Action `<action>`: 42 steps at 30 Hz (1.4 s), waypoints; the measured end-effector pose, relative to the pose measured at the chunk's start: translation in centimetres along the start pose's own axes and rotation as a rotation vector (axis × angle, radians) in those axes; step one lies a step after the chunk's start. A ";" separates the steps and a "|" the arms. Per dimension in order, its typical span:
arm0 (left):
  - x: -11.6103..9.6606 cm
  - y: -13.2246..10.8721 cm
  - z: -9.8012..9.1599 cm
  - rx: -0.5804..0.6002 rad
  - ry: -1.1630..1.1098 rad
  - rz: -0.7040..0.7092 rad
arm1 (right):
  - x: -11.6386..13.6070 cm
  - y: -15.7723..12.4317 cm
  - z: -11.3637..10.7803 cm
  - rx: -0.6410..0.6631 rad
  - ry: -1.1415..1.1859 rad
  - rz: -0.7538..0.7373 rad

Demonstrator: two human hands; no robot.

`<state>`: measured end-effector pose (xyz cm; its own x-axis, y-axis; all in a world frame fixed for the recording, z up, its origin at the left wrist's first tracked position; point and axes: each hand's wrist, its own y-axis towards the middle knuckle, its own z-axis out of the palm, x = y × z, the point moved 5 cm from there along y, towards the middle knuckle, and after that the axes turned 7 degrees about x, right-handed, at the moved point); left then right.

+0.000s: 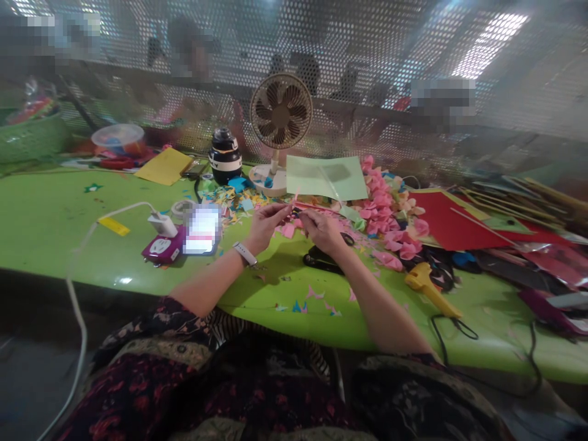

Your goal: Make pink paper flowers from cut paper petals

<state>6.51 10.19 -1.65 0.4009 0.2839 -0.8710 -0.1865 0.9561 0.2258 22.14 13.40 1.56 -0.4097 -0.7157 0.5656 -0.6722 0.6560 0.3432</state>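
Observation:
In the head view, my left hand (pixel 265 228), with a pale watch band at the wrist, pinches a thin pink paper strip (pixel 296 195) that sticks up past the fingertips. My right hand (pixel 322 231) is closed close beside it, fingertips almost touching the left ones. A small dark bit shows at the right fingertips, too small to name. Below the right hand and forearm lies a black object with a looped outline (pixel 316 262), partly covered. Pink paper scraps (pixel 287 230) are scattered under both hands.
A fan (pixel 281 113), a black bottle (pixel 225 160) and a light green sheet (pixel 325 177) stand or lie behind the hands. Pink paper petals (pixel 381 199) and a yellow glue gun (pixel 432 291) are rightward. A lit phone (pixel 202 229) and purple power socket (pixel 163 248) lie leftward.

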 end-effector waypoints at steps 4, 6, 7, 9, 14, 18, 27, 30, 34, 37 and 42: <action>-0.2 0.1 -0.2 -0.020 0.011 0.038 | 0.1 -0.1 0.0 -0.100 -0.064 -0.057; -0.3 0.0 0.0 -0.009 0.021 0.042 | 0.2 -0.2 0.0 -0.130 -0.084 -0.092; -0.3 0.0 0.1 0.003 0.020 0.038 | 0.2 -0.2 0.0 -0.137 -0.085 -0.103; -0.4 -0.1 0.2 0.021 0.015 0.030 | 0.1 -0.1 -0.1 -0.140 -0.079 -0.104; -0.2 -0.1 0.1 0.035 0.030 0.031 | -0.2 0.1 -0.3 -0.093 -0.034 -0.105; 0.0 0.0 0.1 0.066 0.043 0.025 | -0.4 0.2 -0.2 -0.051 0.039 -0.090; -0.1 0.1 0.1 0.055 0.039 0.059 | 0.2 0.0 0.0 -0.128 0.047 -0.123; -0.1 0.0 0.0 0.047 0.050 0.042 | 0.1 0.0 -0.1 -0.136 0.062 -0.100; -0.3 0.0 0.1 0.038 0.034 0.053 | 0.0 0.0 0.1 -0.101 0.073 -0.074; -0.4 0.0 0.3 0.022 0.028 0.041 | 0.0 0.0 0.2 -0.101 0.067 -0.069; -0.6 0.0 0.2 0.018 -0.002 0.048 | 0.0 0.1 0.2 -0.077 0.040 -0.038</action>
<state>6.46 10.04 -1.04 0.3936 0.3297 -0.8581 -0.1897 0.9425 0.2751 22.00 13.42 1.44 -0.3584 -0.7314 0.5802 -0.6370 0.6459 0.4208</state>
